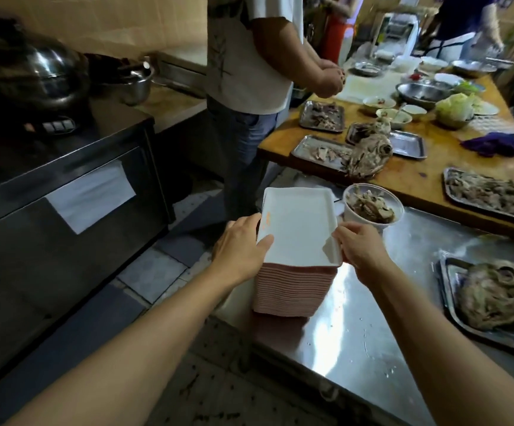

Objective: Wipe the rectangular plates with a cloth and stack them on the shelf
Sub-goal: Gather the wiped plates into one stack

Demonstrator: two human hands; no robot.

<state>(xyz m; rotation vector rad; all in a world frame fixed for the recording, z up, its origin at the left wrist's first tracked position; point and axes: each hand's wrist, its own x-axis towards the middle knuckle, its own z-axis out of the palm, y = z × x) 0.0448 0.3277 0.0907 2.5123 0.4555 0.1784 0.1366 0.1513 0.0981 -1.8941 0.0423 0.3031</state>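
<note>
1. White and flat, the top plate point(298, 229) sits on a tall pink stack of plates point(292, 290) at the corner of the shiny steel table point(372, 318).
2. The left hand point(243, 244) holds the left side of the top plate. Its thumb lies on the rim and its fingers point(243, 222) curl round the edge.
3. The right hand point(361, 247) holds the right near corner, and its fingers curl under the rim there.
4. I think the step is picking up the top plate, so it can be wiped. No plate looks wiped yet.
5. Next, both hands need to lift the plate straight up. A cloth is needed too, and neither hand has one.
6. A purple cloth point(495, 144) lies on the wooden table point(418, 167), far past the right fingers.
7. Just past the right fingers stands a clear tub of bones point(372, 204). It is close to the plate, so a bump could tip it.
8. To the right of the right hand is a metal tray with meat point(492, 299).
9. Another person point(249, 72) stands beyond the stack, in the way ahead.
10. I cannot see the shelf.
</note>
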